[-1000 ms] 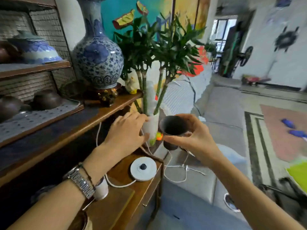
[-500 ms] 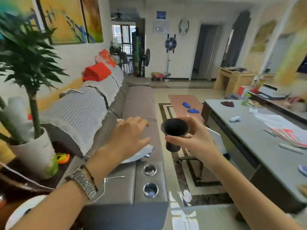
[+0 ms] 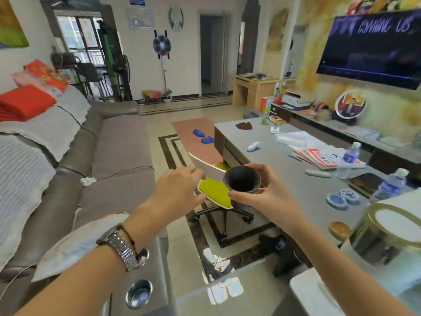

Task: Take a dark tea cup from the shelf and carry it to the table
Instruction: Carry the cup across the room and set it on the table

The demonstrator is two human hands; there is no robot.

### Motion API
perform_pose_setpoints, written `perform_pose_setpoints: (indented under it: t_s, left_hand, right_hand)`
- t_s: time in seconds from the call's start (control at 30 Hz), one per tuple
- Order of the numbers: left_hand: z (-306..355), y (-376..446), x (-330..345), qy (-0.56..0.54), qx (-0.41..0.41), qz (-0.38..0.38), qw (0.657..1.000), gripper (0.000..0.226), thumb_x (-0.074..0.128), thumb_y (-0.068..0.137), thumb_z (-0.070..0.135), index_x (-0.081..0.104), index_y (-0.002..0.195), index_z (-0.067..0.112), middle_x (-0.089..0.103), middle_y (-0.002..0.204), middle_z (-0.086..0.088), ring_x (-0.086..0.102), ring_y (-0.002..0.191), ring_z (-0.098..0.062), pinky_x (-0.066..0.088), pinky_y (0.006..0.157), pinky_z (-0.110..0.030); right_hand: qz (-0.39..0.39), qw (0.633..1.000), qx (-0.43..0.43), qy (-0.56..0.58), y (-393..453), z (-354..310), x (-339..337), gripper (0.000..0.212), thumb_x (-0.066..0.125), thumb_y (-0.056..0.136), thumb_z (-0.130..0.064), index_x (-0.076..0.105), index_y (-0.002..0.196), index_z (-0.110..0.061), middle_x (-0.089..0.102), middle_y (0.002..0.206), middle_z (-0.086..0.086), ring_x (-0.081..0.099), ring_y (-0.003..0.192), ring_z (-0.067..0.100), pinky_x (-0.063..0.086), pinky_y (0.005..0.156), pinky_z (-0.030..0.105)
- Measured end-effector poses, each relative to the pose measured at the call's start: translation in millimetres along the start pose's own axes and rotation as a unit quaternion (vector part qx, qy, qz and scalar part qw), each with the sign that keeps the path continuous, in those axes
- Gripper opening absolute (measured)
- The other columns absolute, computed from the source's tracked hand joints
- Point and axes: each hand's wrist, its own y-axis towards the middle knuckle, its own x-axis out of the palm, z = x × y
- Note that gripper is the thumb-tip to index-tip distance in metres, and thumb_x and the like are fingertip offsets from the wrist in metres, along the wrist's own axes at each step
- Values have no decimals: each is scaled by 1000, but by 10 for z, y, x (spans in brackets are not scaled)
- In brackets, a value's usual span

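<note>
My right hand grips a small dark tea cup by its rim and foot, upright, mouth toward me, held in the air at the centre of the view. The cup hangs over the floor gap, just left of the long grey table, above a rolling chair with a yellow-green seat. My left hand floats beside the cup on its left, fingers loosely curled, holding nothing; a metal watch sits on that wrist. The shelf is out of view.
A grey sofa runs along the left. On the table lie magazines, two water bottles, blue-patterned coasters, a remote and a gold-lidded tin. A television hangs at the upper right.
The view has swung right from the shelf and plant to the living room. The cup and both hands now hang closer to the grey table, above the rolling chair.
</note>
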Motion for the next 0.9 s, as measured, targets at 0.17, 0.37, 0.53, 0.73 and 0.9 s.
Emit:
perform_pose_setpoints:
  t_s: [0.17,0.37,0.53,0.73,0.9]
  left_hand:
    - [78,735,398,15,59,-16,998,39,56,87,43,54,121,23,61,119,3,56,107,-18,43,83,-30]
    - [25,1834,917,39,137,-45,989,34,52,89,41,52,118,21,58,116,2,52,109,-20,40,84,-30]
    - [43,2739,1227,19,200,-71,977,37,51,90,40,51,123,23,56,123,3,50,116,-19,39,92,-32]
    - [341,3511,1595,-2,280,-106,954,38,52,91,39,50,126,25,56,128,3,49,120,-19,39,96,-31]
    - [628,4091,1999,-20,311,-134,941,40,52,92,37,49,129,23,55,131,2,49,122,-19,39,99,-34]
  right_hand:
    - [47,998,40,-15,369,438,-296,71,85,55,-41,50,116,-27,59,108,-16,59,95,-7,49,70,3]
    - [130,987,89,-21,1014,1006,-531,72,85,54,-42,52,115,-26,61,113,-9,59,104,8,49,77,16]
    - [202,971,127,-29,1480,1399,-705,66,88,59,-30,51,114,-29,60,113,-14,57,105,4,46,75,16]
    - [277,943,180,-32,1760,1860,-1025,65,86,62,-28,48,115,-31,57,112,-16,56,104,4,47,79,18]
    - [317,921,220,-51,1990,2364,-1326,70,86,64,-24,44,120,-24,54,118,-5,55,106,11,49,77,18]
